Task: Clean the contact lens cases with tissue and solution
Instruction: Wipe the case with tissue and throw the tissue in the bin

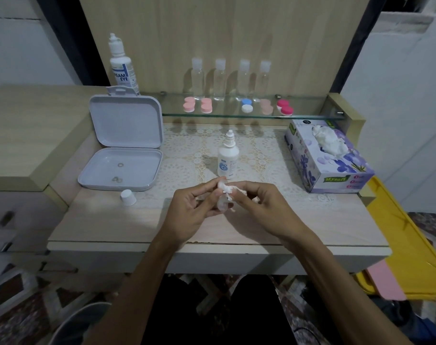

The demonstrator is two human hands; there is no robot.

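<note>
Head view. My left hand [195, 204] and right hand [258, 200] meet over the middle of the desk [112, 227], near its front edge. Left fingers curl around a pale lens case [223, 205]; right fingers pinch a wad of tissue [228, 190] against it. Bare desk surface lies at 7 and 5 o'clock of my hands, running to the front edge.

Just beyond the hands at 12 o'clock stands the small solution bottle [227, 158], uncapped; its white cap [128, 197] sits at 9 o'clock, beside the hinged grey box [123, 155]. That box is open, its lid upright, with small rings lying in the tray; I cannot tell what they are. At 2 o'clock the tissue box [328, 160] has a tissue pulled up from its slot.

On the glass shelf [311, 117] at 12 o'clock lie five lens cases [246, 105] in a row, four clear bottles [219, 80] behind them. A large solution bottle [122, 66] stands at 11 o'clock.
</note>
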